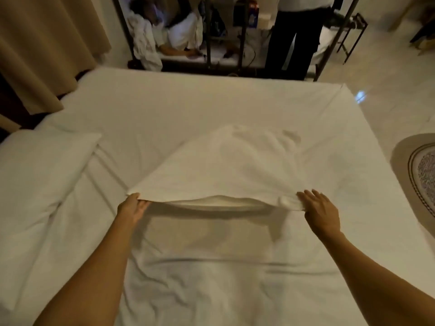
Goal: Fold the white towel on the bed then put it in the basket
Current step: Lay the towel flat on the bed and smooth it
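Pinching both near corners of the white towel [226, 170], left hand [131, 208] and right hand [321, 211] lifted off the bed [211, 100]; carry them far, level, edges matched.

The towel [226, 168] lay mid-bed [211, 104], its near edge lifted between the left hand [131, 208] and right hand [322, 210]. A pillow [44, 165] sat left; a rug [419, 170] lay right.

Soft matt white towel [226, 170] cloth on creased smooth bed [211, 107] sheet; glossy pale floor [388, 95].
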The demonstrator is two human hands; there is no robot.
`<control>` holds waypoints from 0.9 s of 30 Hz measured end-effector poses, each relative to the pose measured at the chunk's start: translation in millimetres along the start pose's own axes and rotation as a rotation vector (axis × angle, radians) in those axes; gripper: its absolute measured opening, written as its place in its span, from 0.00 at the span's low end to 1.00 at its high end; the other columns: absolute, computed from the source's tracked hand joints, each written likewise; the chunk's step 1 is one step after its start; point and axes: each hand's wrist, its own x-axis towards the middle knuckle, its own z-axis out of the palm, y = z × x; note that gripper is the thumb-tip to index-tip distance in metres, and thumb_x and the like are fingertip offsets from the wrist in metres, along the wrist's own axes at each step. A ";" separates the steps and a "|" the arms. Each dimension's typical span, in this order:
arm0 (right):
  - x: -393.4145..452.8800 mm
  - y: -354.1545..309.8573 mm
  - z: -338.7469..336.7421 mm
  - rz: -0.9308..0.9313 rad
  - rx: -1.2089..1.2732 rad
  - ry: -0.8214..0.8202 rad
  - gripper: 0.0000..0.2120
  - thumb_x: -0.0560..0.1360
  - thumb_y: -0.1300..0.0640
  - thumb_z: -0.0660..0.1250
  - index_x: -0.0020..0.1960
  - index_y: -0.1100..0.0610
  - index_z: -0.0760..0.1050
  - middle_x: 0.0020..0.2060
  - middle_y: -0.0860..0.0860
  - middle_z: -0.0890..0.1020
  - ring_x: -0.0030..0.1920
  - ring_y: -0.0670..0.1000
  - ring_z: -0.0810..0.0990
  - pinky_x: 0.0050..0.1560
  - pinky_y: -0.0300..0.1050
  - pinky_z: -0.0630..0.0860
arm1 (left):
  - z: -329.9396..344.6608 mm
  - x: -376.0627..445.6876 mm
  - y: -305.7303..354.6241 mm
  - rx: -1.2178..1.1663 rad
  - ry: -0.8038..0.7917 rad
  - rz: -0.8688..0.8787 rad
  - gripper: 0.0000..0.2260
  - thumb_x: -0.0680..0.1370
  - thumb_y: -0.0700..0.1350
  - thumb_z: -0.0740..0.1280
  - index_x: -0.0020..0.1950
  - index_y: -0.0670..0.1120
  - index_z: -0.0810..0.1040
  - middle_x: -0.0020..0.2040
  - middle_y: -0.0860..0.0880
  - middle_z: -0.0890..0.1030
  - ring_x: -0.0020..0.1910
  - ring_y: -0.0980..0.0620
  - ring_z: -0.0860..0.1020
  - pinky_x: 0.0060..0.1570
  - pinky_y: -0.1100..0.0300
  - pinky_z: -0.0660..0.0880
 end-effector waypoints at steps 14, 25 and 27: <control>-133.9 14.0 175.9 -0.014 -0.118 -0.470 0.31 0.57 0.75 0.73 0.59 0.62 0.78 0.53 0.61 0.80 0.55 0.64 0.78 0.52 0.58 0.76 | -122.6 89.4 -164.8 1.111 0.260 0.300 0.24 0.76 0.39 0.68 0.71 0.37 0.68 0.67 0.37 0.74 0.66 0.38 0.73 0.64 0.49 0.72; -129.2 16.0 218.3 0.060 -0.182 -0.571 0.28 0.63 0.69 0.71 0.64 0.64 0.74 0.55 0.65 0.78 0.56 0.66 0.76 0.54 0.59 0.74 | -140.7 140.7 -195.9 2.207 -0.005 0.809 0.30 0.81 0.37 0.57 0.79 0.41 0.44 0.80 0.44 0.47 0.80 0.47 0.47 0.76 0.46 0.49; -121.7 11.6 213.0 0.085 -0.171 -0.560 0.25 0.65 0.69 0.70 0.62 0.62 0.75 0.52 0.63 0.80 0.51 0.64 0.79 0.43 0.54 0.77 | -134.3 144.4 -189.6 2.261 -0.024 0.827 0.30 0.81 0.36 0.56 0.79 0.40 0.44 0.80 0.43 0.47 0.79 0.47 0.49 0.76 0.47 0.52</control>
